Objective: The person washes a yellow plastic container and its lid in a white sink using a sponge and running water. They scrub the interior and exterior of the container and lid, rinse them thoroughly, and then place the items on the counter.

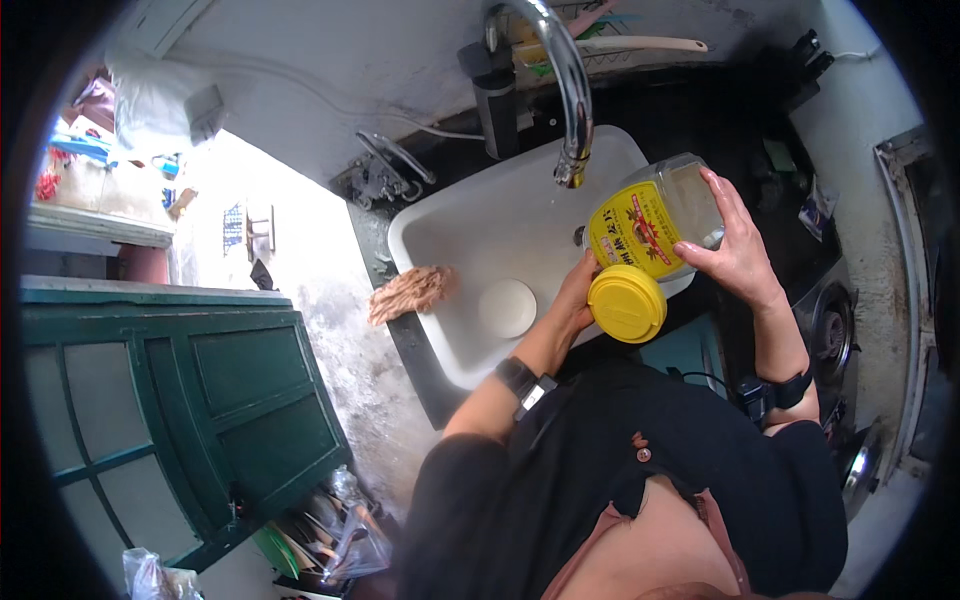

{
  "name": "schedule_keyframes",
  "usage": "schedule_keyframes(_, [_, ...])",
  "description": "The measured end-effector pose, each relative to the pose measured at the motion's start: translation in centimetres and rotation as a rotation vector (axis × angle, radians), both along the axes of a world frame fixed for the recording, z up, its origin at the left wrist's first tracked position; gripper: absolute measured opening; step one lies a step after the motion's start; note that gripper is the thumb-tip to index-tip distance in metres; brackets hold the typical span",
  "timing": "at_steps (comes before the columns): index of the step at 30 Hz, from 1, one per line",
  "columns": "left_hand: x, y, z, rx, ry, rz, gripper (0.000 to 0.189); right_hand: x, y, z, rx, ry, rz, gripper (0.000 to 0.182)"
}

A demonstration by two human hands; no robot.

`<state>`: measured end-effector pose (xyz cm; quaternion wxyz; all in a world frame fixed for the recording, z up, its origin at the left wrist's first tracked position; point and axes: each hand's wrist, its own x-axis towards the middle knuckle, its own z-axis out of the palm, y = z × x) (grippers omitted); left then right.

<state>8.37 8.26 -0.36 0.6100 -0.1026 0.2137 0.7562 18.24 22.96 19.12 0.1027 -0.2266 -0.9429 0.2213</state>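
Observation:
My left hand point(576, 291) grips the yellow plastic lid end of a clear plastic jar, close above the sink's near rim. The screw lid point(628, 304) faces up toward me. The jar point(637, 229) has a yellow label with printed writing and lies tilted over the right part of the white sink point(480, 210). My right hand point(724, 240) rests with spread fingers against the jar's clear far end. Left of my left hand, a small white bowl or dish point(508, 308) stands in the sink. A crumpled brown cloth point(411, 294) hangs over the sink's left rim.
A chrome faucet point(574, 97) arches over the sink. Behind it stand a dark cylinder point(496, 105) and a wire rack with utensils point(637, 45). A gas burner point(832, 334) is at the right, a green wooden door point(247, 360) at the left.

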Motion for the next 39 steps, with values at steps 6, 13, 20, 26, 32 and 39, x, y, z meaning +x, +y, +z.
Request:
schedule_keyframes(6, [0.2,0.3,-0.6,0.014,-0.054,-0.038,0.044,0.2,-2.2,1.1,0.228,0.011,0.027,0.092])
schedule_keyframes(13, [0.1,0.3,0.4,0.019,-0.096,-0.076,0.047,0.5,-2.3,0.9,0.216,0.048,0.011,0.096])
schedule_keyframes(20, [0.1,0.5,-0.6,0.040,-0.057,-0.075,0.047,0.4,-2.4,0.8,0.217,0.037,0.004,0.096])
schedule_keyframes(26, [0.0,-0.6,0.3,0.037,-0.039,-0.003,0.042,0.2,-1.4,0.0,0.134,0.054,0.058,0.093])
schedule_keyframes(32, [-5.3,-6.5,1.4,-0.218,0.621,0.233,0.024,1.5,3.8,-6.0,-0.729,-0.186,0.040,0.086])
schedule_keyframes(39, [-6.4,-7.8,12.6,-0.570,2.208,-0.028,0.012,-10.9,6.6,-9.8,-0.993,-0.140,-0.022,0.049])
